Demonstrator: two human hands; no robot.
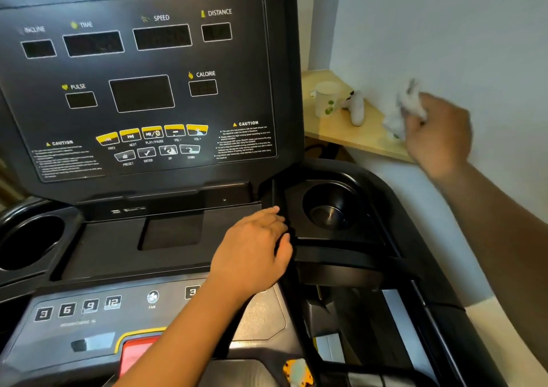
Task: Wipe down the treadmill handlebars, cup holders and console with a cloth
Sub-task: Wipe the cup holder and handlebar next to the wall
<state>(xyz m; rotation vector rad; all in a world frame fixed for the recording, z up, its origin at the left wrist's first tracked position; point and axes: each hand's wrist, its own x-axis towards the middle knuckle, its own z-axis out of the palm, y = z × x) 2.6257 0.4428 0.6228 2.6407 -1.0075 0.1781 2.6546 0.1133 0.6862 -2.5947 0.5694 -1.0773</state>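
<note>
Left hand: my left hand [255,247] lies palm-down on the treadmill's tray [118,244], fingers together and only lightly bent, tips touching the raised ridge that borders the right cup holder [329,205]; it holds nothing.
Right hand: my right hand [439,137] is up in the air to the right of the machine, motion-blurred, fingers curled round the cloth.
Cloth: the cloth [406,110] is white and crumpled, bunched in my right hand, well apart from the treadmill and in front of the pale wall.
Console: the console [142,90] stands upright ahead of me, its display windows dark, with yellow-topped buttons low in the middle.
Left cup holder: the left cup holder [29,241] shows at the frame's left edge.
Desk: a wooden desk [364,140] sits in the corner behind the console, carrying a translucent cup [326,98] and, just beside it, a white object [355,107] I cannot identify.
Lower panel: a red button [136,354] with a yellow surround sits near the bottom edge.
</note>
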